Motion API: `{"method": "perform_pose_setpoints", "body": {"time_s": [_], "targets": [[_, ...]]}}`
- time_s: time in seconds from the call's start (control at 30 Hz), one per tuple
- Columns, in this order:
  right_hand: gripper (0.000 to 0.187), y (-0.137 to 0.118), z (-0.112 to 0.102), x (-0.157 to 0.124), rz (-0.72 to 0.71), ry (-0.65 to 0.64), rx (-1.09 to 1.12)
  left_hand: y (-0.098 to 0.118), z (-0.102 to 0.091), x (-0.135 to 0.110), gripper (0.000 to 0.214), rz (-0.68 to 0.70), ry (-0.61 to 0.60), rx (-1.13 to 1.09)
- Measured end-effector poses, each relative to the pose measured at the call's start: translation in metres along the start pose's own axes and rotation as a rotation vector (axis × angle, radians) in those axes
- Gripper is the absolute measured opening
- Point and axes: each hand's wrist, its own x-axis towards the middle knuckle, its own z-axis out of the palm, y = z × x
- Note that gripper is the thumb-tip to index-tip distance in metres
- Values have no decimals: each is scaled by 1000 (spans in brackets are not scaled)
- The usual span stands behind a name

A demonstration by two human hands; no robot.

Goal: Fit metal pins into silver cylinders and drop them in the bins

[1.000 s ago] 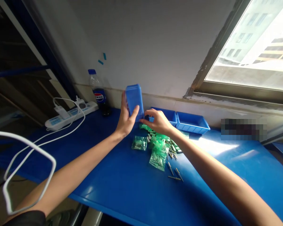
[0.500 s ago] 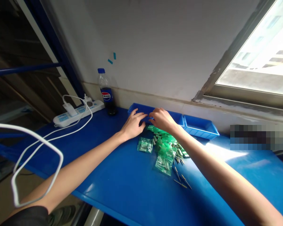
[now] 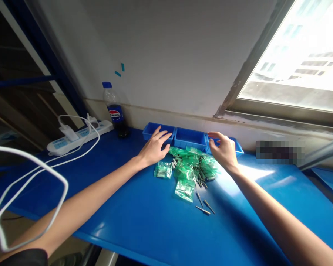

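Note:
My left hand (image 3: 153, 148) is open, fingers spread, over the front of the left blue bin (image 3: 148, 130), holding nothing. On the right, my right hand (image 3: 224, 150) is at the right blue bin (image 3: 239, 147), fingers bent and thumb apart, with nothing visible in its grasp. Between the hands stands the middle blue bin (image 3: 191, 142). In front of the bins lies a heap of green-tinted plastic bags (image 3: 187, 170) with small metal parts among them. A small bag of metal pieces (image 3: 163, 170) sits to its left. Several loose pop rivets (image 3: 203, 210) lie nearer me.
A cola bottle (image 3: 115, 112) stands by the wall at the back left. Beside it is a white power strip (image 3: 62, 145) with plugs, and a white cable (image 3: 59, 177) loops over my left forearm. The blue table (image 3: 144, 229) has its front edge below.
My right hand has moved right, from beside my left hand to the right bin, uncovering the middle bin. My left hand stays by the left bin. The whole view has shifted slightly.

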Motion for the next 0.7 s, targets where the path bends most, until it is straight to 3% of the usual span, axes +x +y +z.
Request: {"method": "perform_pose_setpoints", "body": {"time_s": [0.07, 0.2, 0.27, 0.37, 0.47, 0.6, 0.7], "targets": [[29, 5, -6, -13, 28, 30, 74, 12, -1, 5, 38, 115, -14, -54], [24, 4, -16, -41, -25, 30, 110, 36, -3, 11, 32, 333, -207, -152], [22, 3, -20, -54, -70, 3, 90, 49, -2, 9, 38, 397, -279, -154], [25, 5, -29, -65, -127, -61, 83, 66, 3, 1, 68, 500, -384, -122], [29, 4, -48, -67, -224, -271, 28, 75, 13, -7, 85, 588, -427, -52], [39, -6, -79, -68, -278, -711, 17, 72, 25, -10, 74, 579, -408, -27], [43, -19, -91, -71, -251, -818, 34, 65, 27, -9, 64, 525, -366, -24]]}}
